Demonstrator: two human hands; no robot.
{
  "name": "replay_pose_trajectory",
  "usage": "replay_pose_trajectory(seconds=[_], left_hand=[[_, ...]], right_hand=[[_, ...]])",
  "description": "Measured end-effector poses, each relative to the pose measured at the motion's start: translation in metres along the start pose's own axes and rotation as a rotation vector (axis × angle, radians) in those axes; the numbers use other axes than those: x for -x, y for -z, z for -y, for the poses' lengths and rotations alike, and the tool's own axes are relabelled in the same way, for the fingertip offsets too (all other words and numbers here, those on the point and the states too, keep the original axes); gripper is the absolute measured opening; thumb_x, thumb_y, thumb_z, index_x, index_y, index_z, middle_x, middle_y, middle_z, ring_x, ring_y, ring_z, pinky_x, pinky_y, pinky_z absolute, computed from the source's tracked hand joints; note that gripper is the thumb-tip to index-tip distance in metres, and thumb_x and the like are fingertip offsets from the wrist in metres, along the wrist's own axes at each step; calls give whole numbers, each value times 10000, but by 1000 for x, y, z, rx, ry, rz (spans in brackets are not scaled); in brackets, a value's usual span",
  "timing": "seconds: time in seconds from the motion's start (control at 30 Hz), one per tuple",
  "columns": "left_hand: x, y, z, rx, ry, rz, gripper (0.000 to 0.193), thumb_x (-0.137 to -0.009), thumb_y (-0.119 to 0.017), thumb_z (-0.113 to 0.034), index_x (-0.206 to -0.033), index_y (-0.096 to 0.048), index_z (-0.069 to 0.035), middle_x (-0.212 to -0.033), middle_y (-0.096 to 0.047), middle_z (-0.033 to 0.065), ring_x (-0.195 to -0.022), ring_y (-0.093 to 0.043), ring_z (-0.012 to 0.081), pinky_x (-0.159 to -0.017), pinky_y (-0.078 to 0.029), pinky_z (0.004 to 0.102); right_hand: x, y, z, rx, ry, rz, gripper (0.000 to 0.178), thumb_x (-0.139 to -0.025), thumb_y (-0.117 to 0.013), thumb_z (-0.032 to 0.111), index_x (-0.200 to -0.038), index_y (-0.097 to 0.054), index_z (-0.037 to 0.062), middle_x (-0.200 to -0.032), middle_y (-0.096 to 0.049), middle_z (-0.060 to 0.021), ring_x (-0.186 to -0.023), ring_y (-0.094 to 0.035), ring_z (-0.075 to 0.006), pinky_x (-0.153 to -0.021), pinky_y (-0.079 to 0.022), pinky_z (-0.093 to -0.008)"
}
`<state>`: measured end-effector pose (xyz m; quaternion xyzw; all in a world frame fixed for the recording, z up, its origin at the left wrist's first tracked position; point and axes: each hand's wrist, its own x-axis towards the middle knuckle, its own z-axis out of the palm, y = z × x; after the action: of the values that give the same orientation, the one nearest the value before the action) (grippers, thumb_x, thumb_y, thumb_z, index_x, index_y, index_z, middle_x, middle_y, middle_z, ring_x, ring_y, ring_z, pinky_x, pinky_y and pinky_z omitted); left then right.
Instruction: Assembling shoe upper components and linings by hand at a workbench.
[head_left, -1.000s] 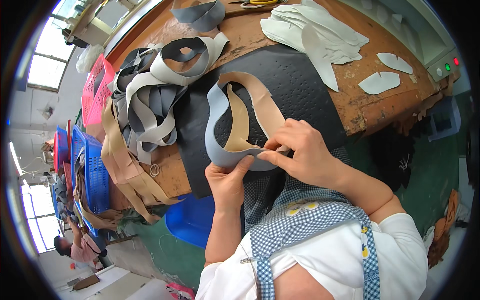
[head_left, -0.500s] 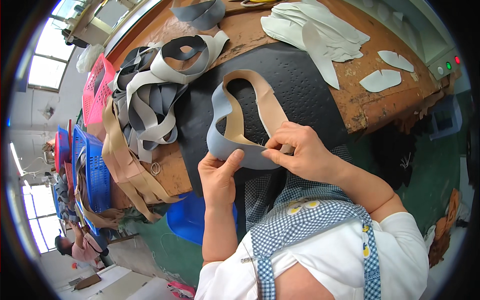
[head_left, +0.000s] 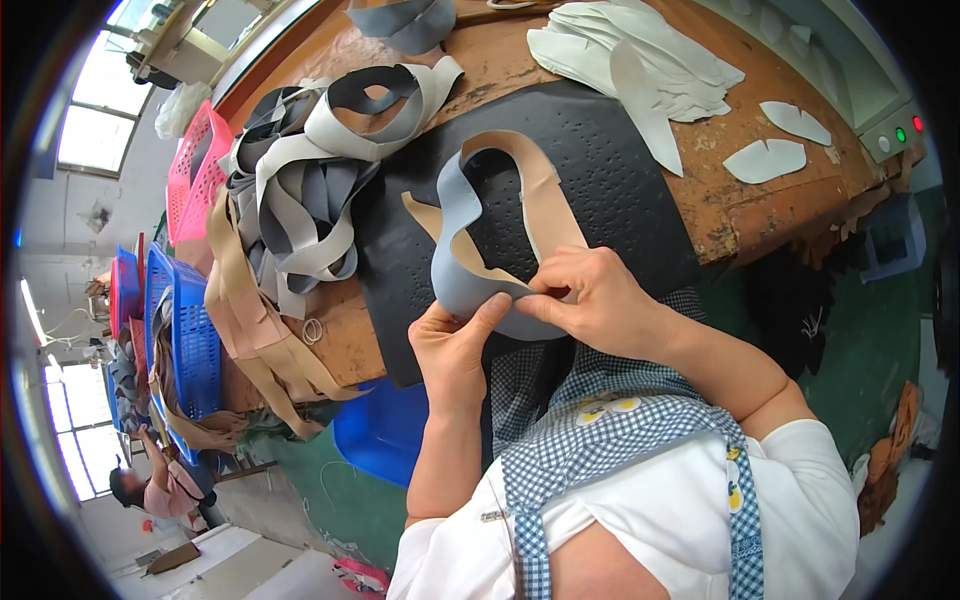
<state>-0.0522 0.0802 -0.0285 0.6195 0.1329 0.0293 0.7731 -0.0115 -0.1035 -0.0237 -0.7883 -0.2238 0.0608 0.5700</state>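
Between my hands is a long strip (head_left: 457, 228) of leather-like material, blue-grey on one face and tan on the other. It stands on edge in a loop over a black perforated mat (head_left: 620, 190), with a free tan end sticking out on the left. My left hand (head_left: 455, 345) pinches its near stretch between thumb and fingers. Close beside it, my right hand (head_left: 590, 300) pinches the same strip, fingertips pressed together. What lies right under the fingertips is hidden.
A tangle of grey strips (head_left: 300, 220) and a bundle of tan strips (head_left: 262, 335) lie left. White cut pieces (head_left: 640, 65) are stacked at the far right. Pink (head_left: 196, 170) and blue baskets (head_left: 195, 340) stand beyond the table's left edge. A co-worker (head_left: 170, 490) is farther off.
My left hand has shifted slightly right, toward my right hand. The strip's loop has narrowed, and its free tan end now shows on the left.
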Motion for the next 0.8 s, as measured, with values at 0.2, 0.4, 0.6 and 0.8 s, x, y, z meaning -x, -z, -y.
replay_pose_trajectory(seconds=[0.2, 0.4, 0.6, 0.8], left_hand=[[3, 5, 2, 65, 98, 42, 177, -855, -767, -44, -1012, -714, 22, -940, -722, 51, -831, -654, 105, -774, -525, 255], [-5, 15, -2, 147, 144, 1, 208, -874, -749, -57, -1063, -689, 7, -935, -716, 56, -812, -681, 116, -742, -580, 267], [-3, 18, -2, 110, 159, -14, 188, -858, -765, -54, -1025, -717, 16, -890, -721, 60, -770, -677, 114, -739, -575, 264], [2, 9, 0, 79, 82, -59, 208, -828, -795, -56, -1011, -727, 18, -878, -719, 46, -746, -646, 92, -697, -525, 230]], right_hand=[[0, 1, 1, -201, -259, 71, 146, -865, -745, 102, -826, -706, -33, -677, -614, -40, -628, -550, -82, -553, -430, -246], [8, -1, -4, -67, -82, 50, 132, -850, -745, 96, -844, -716, -32, -705, -641, -68, -621, -548, -122, -550, -436, -274], [9, -2, 3, 13, -70, 70, 152, -861, -733, 125, -863, -718, -26, -721, -642, -94, -640, -587, -165, -562, -451, -302], [3, -8, 4, 115, -11, 44, 207, -847, -742, 166, -825, -690, -33, -722, -636, -137, -657, -615, -244, -581, -467, -356]])
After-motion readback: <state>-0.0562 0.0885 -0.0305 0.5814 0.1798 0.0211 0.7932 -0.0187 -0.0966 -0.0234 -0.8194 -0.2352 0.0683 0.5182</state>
